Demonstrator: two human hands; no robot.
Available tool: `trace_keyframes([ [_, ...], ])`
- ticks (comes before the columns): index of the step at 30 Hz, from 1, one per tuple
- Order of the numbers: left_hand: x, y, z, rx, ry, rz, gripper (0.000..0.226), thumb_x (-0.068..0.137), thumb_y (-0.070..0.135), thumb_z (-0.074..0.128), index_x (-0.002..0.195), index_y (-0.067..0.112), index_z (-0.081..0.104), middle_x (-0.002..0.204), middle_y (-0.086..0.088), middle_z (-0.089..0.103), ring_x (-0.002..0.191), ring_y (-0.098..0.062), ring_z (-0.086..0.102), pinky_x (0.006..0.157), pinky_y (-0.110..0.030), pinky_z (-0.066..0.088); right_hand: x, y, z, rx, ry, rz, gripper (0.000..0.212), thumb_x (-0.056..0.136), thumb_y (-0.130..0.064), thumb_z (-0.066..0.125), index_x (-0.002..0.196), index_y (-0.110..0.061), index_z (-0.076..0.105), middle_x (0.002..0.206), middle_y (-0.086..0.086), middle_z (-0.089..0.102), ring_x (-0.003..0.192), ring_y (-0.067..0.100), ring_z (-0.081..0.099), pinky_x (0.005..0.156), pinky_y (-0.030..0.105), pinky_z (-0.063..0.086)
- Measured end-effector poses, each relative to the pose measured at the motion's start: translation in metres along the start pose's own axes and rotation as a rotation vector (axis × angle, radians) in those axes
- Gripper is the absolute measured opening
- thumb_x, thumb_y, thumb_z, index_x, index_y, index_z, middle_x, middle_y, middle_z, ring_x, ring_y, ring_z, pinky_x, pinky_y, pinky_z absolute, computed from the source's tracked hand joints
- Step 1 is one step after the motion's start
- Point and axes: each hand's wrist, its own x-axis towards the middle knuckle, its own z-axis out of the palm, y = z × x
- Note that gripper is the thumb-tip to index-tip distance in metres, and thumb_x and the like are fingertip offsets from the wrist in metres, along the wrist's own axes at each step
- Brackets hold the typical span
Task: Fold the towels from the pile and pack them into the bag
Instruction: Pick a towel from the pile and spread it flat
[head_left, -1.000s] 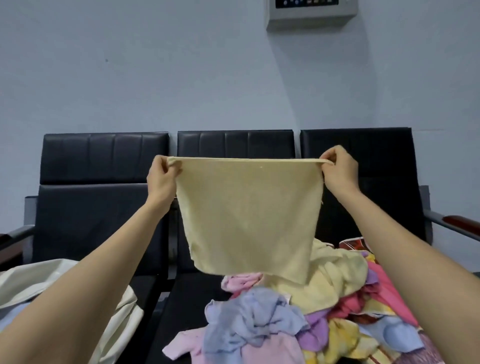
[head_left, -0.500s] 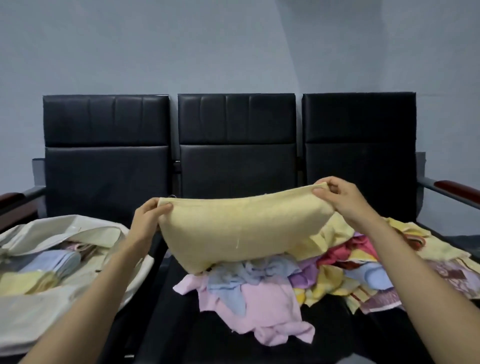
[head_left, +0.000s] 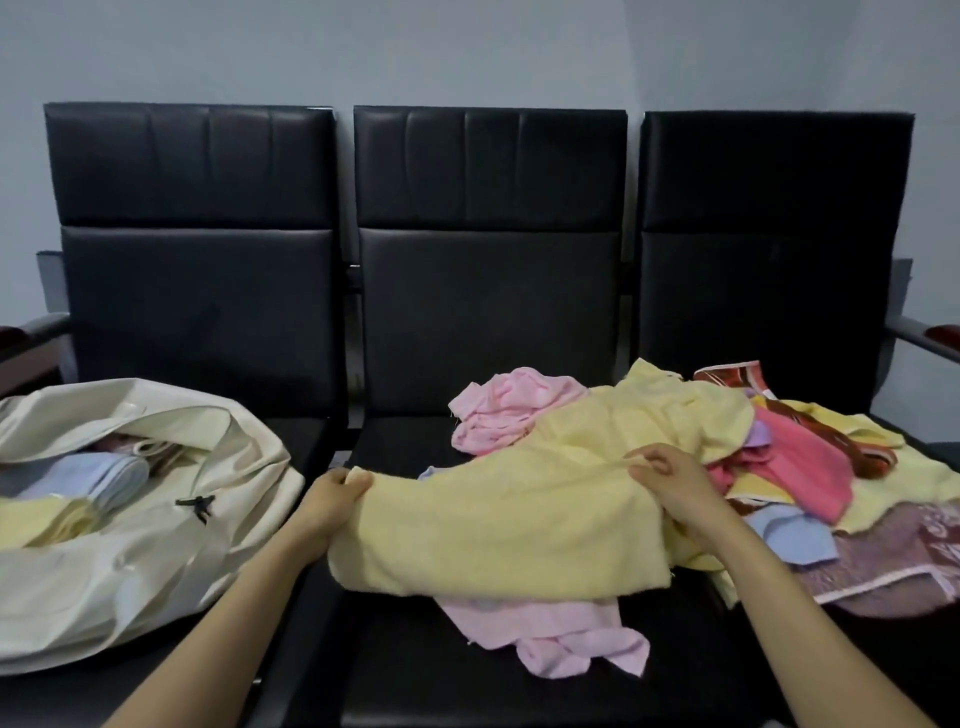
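Observation:
A pale yellow towel (head_left: 498, 530) lies spread over the towel pile (head_left: 769, 457) on the middle seat. My left hand (head_left: 332, 499) pinches its left corner. My right hand (head_left: 670, 480) pinches its upper right edge. Under the yellow towel, a pink towel (head_left: 566, 639) sticks out toward me. The pile holds pink, yellow, blue and patterned towels and runs onto the right seat. On the left seat, a cream bag (head_left: 156, 530) lies open with folded blue and yellow towels (head_left: 93, 488) inside.
The black three-seat bench (head_left: 483, 291) has high backrests behind the pile. Armrests stand at the far left (head_left: 31, 338) and far right (head_left: 930, 338). Bare black seat (head_left: 415, 675) shows in front of the pile. A grey wall is behind.
Both hands have lowered the yellow towel from held up in the air down onto the pile. The view has tilted down and the open bag has come into sight.

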Motion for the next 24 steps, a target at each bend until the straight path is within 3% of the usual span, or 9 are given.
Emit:
trace_keyframes([
  [6, 0.034, 0.012, 0.016, -0.117, 0.206, 0.116, 0.019, 0.097, 0.030, 0.048, 0.101, 0.014, 0.056, 0.092, 0.002, 0.057, 0.084, -0.014, 0.051, 0.080, -0.036, 0.041, 0.033, -0.019, 0.018, -0.030, 0.204, -0.115, 0.004, 0.089, -0.013, 0.062, 0.093, -0.013, 0.063, 0.092, -0.001, 0.066, 0.090, 0.017, 0.060, 0.074, 0.026, 0.042],
  [10, 0.061, 0.009, 0.032, -0.194, 0.253, 0.087, 0.022, 0.096, 0.029, 0.050, 0.105, 0.011, 0.057, 0.094, 0.000, 0.058, 0.090, -0.018, 0.052, 0.079, -0.035, 0.039, 0.053, -0.025, 0.031, -0.184, 0.261, -0.189, 0.008, 0.093, -0.012, 0.058, 0.098, -0.008, 0.062, 0.090, 0.001, 0.063, 0.087, 0.019, 0.056, 0.066, 0.020, 0.034],
  [12, 0.070, 0.004, 0.040, -0.165, 0.237, 0.036, 0.023, 0.095, 0.029, 0.050, 0.104, 0.010, 0.058, 0.095, -0.003, 0.059, 0.092, -0.021, 0.053, 0.080, -0.037, 0.041, 0.061, -0.019, 0.037, -0.304, 0.219, -0.190, 0.011, 0.093, -0.009, 0.057, 0.101, -0.003, 0.061, 0.093, 0.005, 0.061, 0.088, 0.021, 0.053, 0.064, 0.022, 0.030],
  [17, 0.084, -0.020, 0.051, 0.131, 0.076, -0.097, 0.025, 0.090, 0.024, 0.057, 0.109, 0.008, 0.060, 0.111, -0.011, 0.063, 0.096, -0.025, 0.057, 0.079, -0.035, 0.044, 0.068, -0.005, 0.044, -0.514, 0.206, -0.135, 0.035, 0.087, -0.014, 0.067, 0.116, -0.003, 0.052, 0.114, 0.015, 0.051, 0.106, 0.031, 0.050, 0.085, 0.033, 0.038],
  [21, 0.082, -0.017, 0.054, 0.339, -0.002, -0.041, 0.045, 0.082, 0.027, 0.072, 0.119, 0.008, 0.053, 0.116, -0.006, 0.059, 0.108, -0.025, 0.054, 0.079, -0.029, 0.039, 0.067, -0.013, 0.040, -0.655, 0.147, 0.022, 0.039, 0.085, -0.027, 0.069, 0.110, -0.003, 0.051, 0.111, 0.015, 0.054, 0.102, 0.032, 0.053, 0.076, 0.034, 0.040],
  [24, 0.078, -0.017, 0.057, 0.368, 0.007, -0.001, 0.038, 0.079, 0.027, 0.075, 0.105, 0.012, 0.052, 0.109, -0.005, 0.059, 0.101, -0.022, 0.054, 0.074, -0.029, 0.038, 0.061, -0.015, 0.039, -0.599, 0.083, 0.061, 0.040, 0.084, -0.025, 0.071, 0.110, -0.002, 0.051, 0.104, 0.013, 0.059, 0.095, 0.030, 0.055, 0.071, 0.031, 0.036],
])
